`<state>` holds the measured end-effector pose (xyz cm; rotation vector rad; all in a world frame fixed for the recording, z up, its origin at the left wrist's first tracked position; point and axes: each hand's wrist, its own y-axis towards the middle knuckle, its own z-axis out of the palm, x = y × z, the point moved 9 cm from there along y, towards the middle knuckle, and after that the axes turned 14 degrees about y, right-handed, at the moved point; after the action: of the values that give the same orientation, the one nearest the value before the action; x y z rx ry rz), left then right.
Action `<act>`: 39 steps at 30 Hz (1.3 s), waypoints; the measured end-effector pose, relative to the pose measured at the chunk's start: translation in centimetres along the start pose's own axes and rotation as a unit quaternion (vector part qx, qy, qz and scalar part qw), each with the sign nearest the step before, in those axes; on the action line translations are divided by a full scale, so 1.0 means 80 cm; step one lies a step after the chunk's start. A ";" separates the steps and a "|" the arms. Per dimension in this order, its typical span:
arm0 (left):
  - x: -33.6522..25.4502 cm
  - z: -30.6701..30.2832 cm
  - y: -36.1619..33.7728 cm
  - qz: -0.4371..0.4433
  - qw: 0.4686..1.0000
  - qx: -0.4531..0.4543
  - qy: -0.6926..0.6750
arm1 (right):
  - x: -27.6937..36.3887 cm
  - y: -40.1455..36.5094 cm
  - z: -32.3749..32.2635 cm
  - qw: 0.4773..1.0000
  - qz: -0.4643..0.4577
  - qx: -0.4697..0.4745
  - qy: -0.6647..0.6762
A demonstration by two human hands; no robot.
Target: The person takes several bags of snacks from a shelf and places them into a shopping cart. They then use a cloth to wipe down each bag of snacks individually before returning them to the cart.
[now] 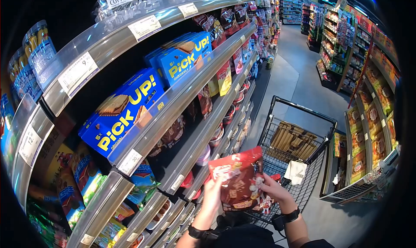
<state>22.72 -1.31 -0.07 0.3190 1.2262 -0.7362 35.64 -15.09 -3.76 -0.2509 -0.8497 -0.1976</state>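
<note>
A red and brown snack pouch (238,181) is held upright between my two hands, its printed front facing me. My left hand (211,195) grips its left edge, the thumb lying over the front. On the opposite edge, my right hand (276,190) has its fingers closed on the side of the pouch. Just beyond stands a black wire shopping cart (299,101), which the pouch partly overlaps in this view. Inside the cart lie a brown slatted-looking package (291,139) and a crumpled white piece of paper or cloth (296,172).
Shelves to the left hold a dark blue Pick Up! box (123,111), a lighter blue Pick Up! box (186,59) and several bagged sweets. Clear shelf fronts with price tags (145,27) jut toward me. A tiled aisle (299,61) runs ahead; a snack rack (368,135) stands right.
</note>
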 end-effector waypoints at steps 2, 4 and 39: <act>0.012 0.014 0.004 -0.022 0.986 0.051 0.160 | -0.013 0.004 -0.030 0.987 0.029 -0.093 -0.131; -0.057 0.013 0.009 0.184 0.935 0.035 0.300 | -0.028 -0.003 -0.045 0.992 0.018 -0.104 -0.065; 0.016 0.050 0.016 0.032 0.986 0.122 0.108 | 0.013 -0.018 -0.025 0.993 -0.054 -0.101 -0.032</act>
<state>26.66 -3.15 -0.12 0.6498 1.3241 -0.8131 37.32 -17.08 -4.04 -0.4027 -0.9082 -0.3800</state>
